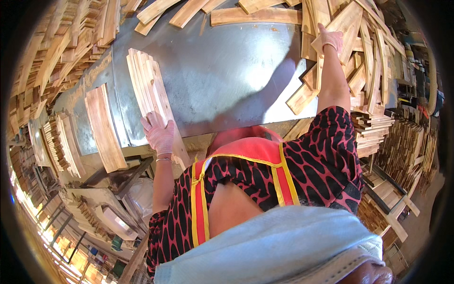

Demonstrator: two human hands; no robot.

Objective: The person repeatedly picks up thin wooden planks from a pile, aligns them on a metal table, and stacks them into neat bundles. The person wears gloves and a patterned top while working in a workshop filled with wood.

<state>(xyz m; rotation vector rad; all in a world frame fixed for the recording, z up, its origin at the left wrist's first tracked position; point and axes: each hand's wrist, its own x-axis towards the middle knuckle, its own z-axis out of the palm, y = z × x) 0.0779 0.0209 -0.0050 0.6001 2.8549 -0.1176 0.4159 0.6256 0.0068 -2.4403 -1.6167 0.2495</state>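
My left hand, in a pale knit glove, lies with fingers spread on the near part of a row of wooden strips. These strips stand side by side on a metal tabletop, and the rightmost reaches past its near edge. My right arm stretches to a jumbled pile of boards at the far right. There my gloved right hand touches a wide wooden board; whether its fingers close around the board is unclear. A separate flat board lies left of the row, overhanging the table edge.
Stacked wooden slats rise along the left. Loose boards lie across the table's far side. At right stand a neat stack of boards and larger timber stacks. A wooden frame sits lower right.
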